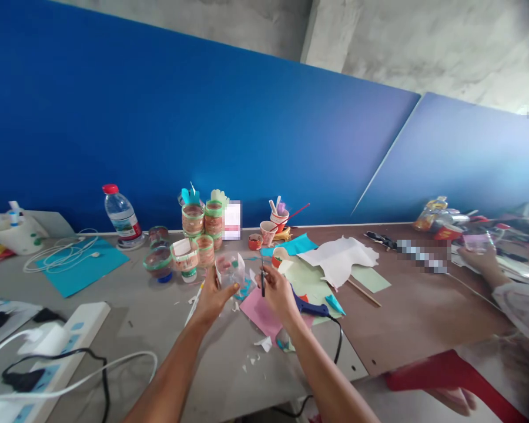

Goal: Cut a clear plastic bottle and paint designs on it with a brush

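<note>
My left hand is wrapped round a clear cut-off plastic cup, held just above the grey table. My right hand grips a pair of dark scissors, blades pointing up, close to the right of the cup. Under both hands lie a pink paper sheet, small white paper scraps and a blue glue gun with a black cord. Behind the cup stand several cut bottle pieces wrapped in orange and green tape.
A water bottle with a red cap stands at the back left near a cyan sheet and white cables. A power strip lies front left. White and green papers lie to the right. Another person's hand works at far right.
</note>
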The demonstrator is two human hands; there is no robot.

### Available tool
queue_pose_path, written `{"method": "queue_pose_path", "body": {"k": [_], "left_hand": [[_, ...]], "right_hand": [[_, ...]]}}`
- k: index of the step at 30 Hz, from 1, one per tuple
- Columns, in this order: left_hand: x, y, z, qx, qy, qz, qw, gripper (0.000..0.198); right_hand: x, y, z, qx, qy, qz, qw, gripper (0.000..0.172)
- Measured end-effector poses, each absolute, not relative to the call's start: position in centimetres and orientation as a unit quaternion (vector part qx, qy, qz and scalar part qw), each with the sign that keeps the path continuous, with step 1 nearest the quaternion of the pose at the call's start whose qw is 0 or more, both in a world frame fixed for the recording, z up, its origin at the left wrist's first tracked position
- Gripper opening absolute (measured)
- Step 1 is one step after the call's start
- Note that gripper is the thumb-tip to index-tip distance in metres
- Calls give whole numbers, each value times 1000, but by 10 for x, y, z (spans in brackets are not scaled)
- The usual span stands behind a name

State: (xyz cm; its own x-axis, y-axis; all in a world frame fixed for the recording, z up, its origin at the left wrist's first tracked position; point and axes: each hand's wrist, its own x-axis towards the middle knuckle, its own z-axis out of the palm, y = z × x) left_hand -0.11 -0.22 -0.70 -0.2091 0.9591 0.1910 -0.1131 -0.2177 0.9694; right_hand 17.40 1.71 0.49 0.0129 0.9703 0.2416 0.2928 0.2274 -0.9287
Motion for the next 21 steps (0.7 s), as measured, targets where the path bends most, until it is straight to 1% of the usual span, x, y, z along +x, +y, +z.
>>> {"method": "queue_pose_path", "body": {"k": [6,9,11,13,16,18,21], "left_hand": [[-3,-2,-6,416,450,654,444,54],[-3,-3,-5,394,441,664,458,56],[-3,-3,-6,378,430,670,472,59],[-2,-2,-8,361,415,678,488,61],[0,-2,-8,334,397,682,516,62],[1,-2,-6,323,386,682,531,62],[3,-4,-1,323,367,677,550,63]], "right_hand": [[169,14,-12,-542,-626,338,447,38],[165,8,-9,-552,-628,345,426,42],[162,5,-8,-554,-634,356,406,48],[159,4,-9,-555,-637,366,391,58],[158,4,-12,-561,-627,370,394,74],[158,5,-15,-560,-623,369,403,78],[159,7,-16,-562,-625,368,397,78]]}}
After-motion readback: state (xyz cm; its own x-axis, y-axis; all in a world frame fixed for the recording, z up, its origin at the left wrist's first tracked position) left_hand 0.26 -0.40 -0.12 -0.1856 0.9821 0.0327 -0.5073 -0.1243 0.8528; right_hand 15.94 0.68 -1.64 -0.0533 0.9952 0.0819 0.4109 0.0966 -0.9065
